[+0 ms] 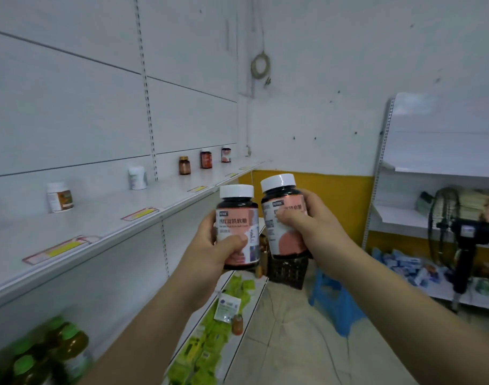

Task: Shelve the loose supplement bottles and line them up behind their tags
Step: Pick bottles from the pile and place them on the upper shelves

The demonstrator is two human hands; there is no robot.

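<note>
My left hand (210,245) grips a dark supplement bottle (237,218) with a white cap and pink label, held upright in the air. My right hand (312,220) grips a matching bottle (282,201), tilted slightly, just to the right of the first. Both hover in front of the white shelf (104,218) on the left. Several bottles stand far apart along that shelf: a white one (59,197), another white one (137,177), an amber one (184,165), a red-labelled one (206,159) and a pink-labelled one (226,154). Yellow-and-pink price tags (61,249) lie along the shelf's front edge.
A lower shelf holds green packets (210,337) and green-capped bottles (57,348). On the floor ahead stand a dark basket (289,272) and a blue plastic stool (335,298). At right is a second shelving unit (432,151) with goods and a black fan (465,234).
</note>
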